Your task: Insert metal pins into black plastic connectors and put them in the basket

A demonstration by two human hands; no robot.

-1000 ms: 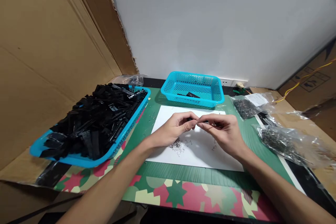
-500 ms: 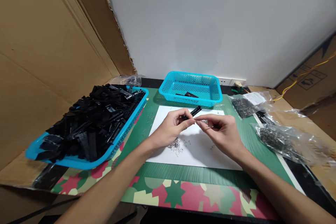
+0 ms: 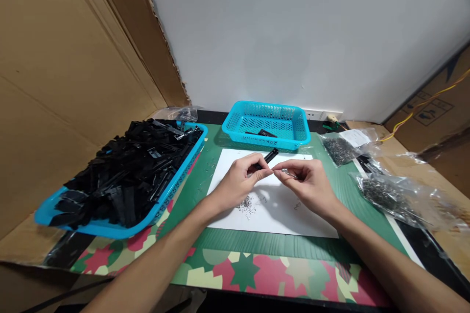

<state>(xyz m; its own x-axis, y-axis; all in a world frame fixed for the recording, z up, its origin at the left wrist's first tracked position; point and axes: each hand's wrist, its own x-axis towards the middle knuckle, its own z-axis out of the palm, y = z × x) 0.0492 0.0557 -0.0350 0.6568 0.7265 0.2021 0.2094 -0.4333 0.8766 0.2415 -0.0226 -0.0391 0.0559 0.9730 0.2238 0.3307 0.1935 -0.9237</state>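
Note:
My left hand (image 3: 244,178) is closed around a narrow black plastic piece (image 3: 271,155), whose far end sticks up past the fingers. The fingertips of my right hand (image 3: 306,181) are pinched together against the left thumb tip, beside the black piece. Whatever the right fingers pinch is too small to make out. Below both hands lies a white sheet (image 3: 271,222). A small heap of bent metal wire clips (image 3: 246,204) rests on the sheet near my left wrist, with loose ones scattered around it. More clips show partly behind my right hand.
A blue basket (image 3: 147,227) heaped with black plastic pieces (image 3: 125,171) stands at the left. Behind the sheet, a blue basket (image 3: 264,144) holds a few black pieces. Clear bags of small metal parts (image 3: 340,149) lie at the right. Cardboard (image 3: 66,49) rises on the left side.
The black piece has tilted slightly, its far end shifting a little left. Both hands stay together over the sheet, almost unmoved.

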